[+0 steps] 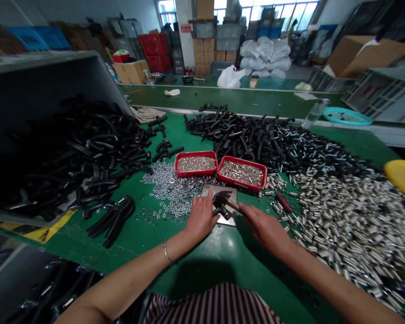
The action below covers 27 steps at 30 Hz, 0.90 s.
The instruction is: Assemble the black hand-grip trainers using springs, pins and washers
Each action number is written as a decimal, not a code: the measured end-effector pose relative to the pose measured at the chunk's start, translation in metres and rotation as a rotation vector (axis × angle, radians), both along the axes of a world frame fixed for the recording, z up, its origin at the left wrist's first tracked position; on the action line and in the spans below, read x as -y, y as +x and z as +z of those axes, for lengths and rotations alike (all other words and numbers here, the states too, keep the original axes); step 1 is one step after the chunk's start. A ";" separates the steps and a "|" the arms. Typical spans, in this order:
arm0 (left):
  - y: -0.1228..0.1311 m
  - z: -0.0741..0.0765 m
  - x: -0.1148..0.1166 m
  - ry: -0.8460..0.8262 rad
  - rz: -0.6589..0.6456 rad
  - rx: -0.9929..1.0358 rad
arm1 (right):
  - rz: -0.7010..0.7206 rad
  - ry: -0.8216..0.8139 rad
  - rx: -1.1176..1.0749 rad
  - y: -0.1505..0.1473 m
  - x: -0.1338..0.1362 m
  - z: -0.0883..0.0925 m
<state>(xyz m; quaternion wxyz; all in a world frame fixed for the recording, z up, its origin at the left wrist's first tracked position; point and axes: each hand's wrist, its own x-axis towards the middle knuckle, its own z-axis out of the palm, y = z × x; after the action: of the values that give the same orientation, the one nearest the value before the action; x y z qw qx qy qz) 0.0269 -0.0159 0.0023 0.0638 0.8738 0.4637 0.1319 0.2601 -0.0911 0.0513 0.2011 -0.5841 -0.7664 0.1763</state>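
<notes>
My right hand (259, 222) is closed around the wooden handle of a hammer (233, 204). The dark hammer head lies over a square metal plate (232, 219) on the green table. Beside it, my left hand (201, 217) grips a small black part (225, 213) against the plate, its thumb and fingers partly hiding it. Just beyond the plate stand two red trays: the left tray (195, 173) holds tiny metal pieces, and the right tray (242, 184) holds small pins. A red-handled screwdriver (283, 203) lies to the right of my right hand.
Loose washers and rings (170, 191) spread left of the plate. Silvery metal cylinders (344, 225) cover the right side. Black handle-like parts (243, 135) are heaped behind the trays, and more fill a tipped grey bin (114, 85) at left. A yellow dish (403, 177) sits far right.
</notes>
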 end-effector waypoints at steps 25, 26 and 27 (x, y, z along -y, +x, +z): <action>0.002 0.003 -0.039 -0.227 -0.065 0.136 | -0.567 -0.252 0.429 0.137 -0.035 -0.053; 0.003 0.003 -0.039 -0.236 -0.067 0.125 | -0.580 -0.241 0.407 0.141 -0.036 -0.049; 0.003 0.003 -0.040 -0.243 -0.066 0.119 | -0.588 -0.210 0.377 0.144 -0.037 -0.043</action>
<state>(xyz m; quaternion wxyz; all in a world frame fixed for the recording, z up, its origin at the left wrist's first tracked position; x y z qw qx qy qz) 0.0299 0.0237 0.0053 0.2010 0.8650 0.4427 0.1242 0.4045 -0.0543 0.0081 0.0373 -0.8192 -0.5669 0.0778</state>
